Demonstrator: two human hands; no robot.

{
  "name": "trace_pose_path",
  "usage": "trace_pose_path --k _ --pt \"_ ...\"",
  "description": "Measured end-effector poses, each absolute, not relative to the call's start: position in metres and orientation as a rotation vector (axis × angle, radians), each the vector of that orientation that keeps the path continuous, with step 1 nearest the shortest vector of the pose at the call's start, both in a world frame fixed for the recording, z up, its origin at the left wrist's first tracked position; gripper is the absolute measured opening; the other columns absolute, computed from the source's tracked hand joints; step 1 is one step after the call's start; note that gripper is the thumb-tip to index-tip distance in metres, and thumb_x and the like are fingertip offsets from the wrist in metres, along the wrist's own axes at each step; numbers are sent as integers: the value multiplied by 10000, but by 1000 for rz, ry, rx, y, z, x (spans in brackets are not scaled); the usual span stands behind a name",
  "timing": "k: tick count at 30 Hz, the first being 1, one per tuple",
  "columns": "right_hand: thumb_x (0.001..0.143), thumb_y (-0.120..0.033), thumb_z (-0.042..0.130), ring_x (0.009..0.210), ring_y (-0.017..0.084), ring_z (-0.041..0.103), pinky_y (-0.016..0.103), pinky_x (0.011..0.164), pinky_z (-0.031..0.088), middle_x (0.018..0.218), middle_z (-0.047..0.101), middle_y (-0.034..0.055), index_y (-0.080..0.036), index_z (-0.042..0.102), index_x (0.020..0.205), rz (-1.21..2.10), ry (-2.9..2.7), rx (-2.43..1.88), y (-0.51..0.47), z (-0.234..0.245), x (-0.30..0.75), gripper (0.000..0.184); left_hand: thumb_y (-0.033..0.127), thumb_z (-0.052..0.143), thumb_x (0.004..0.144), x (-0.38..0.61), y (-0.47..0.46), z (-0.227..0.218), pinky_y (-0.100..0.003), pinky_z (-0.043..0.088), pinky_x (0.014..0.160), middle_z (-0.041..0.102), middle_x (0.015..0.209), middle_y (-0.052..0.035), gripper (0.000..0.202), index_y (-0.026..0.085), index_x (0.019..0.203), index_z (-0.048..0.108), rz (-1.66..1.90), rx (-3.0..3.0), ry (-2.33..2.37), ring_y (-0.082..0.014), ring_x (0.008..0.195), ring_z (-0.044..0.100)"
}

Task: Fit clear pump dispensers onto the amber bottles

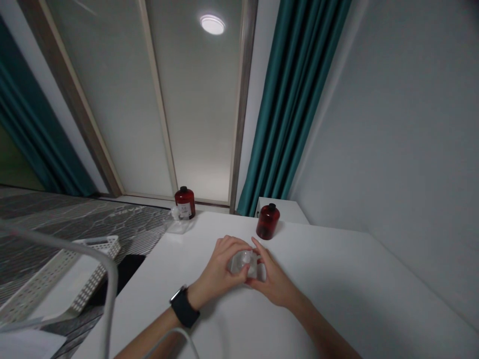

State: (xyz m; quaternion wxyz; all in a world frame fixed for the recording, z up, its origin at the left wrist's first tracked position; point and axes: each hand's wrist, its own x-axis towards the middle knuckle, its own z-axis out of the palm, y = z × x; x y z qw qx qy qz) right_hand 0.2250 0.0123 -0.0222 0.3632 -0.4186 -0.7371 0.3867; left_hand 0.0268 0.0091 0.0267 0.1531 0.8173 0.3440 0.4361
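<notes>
A small clear bottle stands on the white table, partly covered by my fingers. Its whitish, see-through top shows between my hands; the exact kind is hard to make out. My left hand, with a dark watch on the wrist, curls round the bottle from the left, thumb at the front. From the right, my right hand closes on it with thumb and fingers. Just behind my hands is a dark red bottle with a black cap.
At the table's far left corner stand another red bottle with a pale label and a clear bottle. A white perforated basket lies lower left, past the table edge. A grey curved tube crosses the near left. Behind are green curtains.
</notes>
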Motion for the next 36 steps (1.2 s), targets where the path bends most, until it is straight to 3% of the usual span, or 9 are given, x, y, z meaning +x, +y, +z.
trace_pose_path --k 11,18,25,29,36 --pt "777 -237 755 1323 279 463 479 1086 414 1428 484 114 -269 210 1566 962 -1917 -1077 14 -27 225 959 199 562 889 25 10 23 -432 412 976 658 1156 -79 285 234 1169 600 1208 2327 950 -257 1091 574" --pt "733 -168 753 1302 267 486 466 1106 394 1412 507 86 -300 315 1527 947 -1871 -1100 12 -25 224 917 279 541 916 2 14 21 -435 426 986 600 1246 -119 469 218 1371 446 1070 2445 904 -271 1107 555" --pt "762 -221 693 1317 272 478 457 1093 409 1460 480 83 -289 352 1499 894 -1734 -1158 20 -26 219 816 246 496 917 -27 34 18 -391 434 809 677 955 -86 250 188 1129 614 932 2658 1117 -253 881 600" --pt "780 -244 663 1350 276 454 472 1104 399 1485 464 84 -286 367 1476 828 -1715 -1167 29 -29 219 757 223 560 862 -30 39 17 -383 417 815 671 965 -77 268 195 1126 602 730 2782 1132 -259 906 604" --pt "801 -265 647 1312 274 507 488 1098 423 1459 496 94 -269 413 1446 721 -1705 -1159 54 -42 223 686 212 568 869 -32 43 12 -374 397 825 654 901 -58 92 205 951 610 680 2816 1192 -246 896 595"
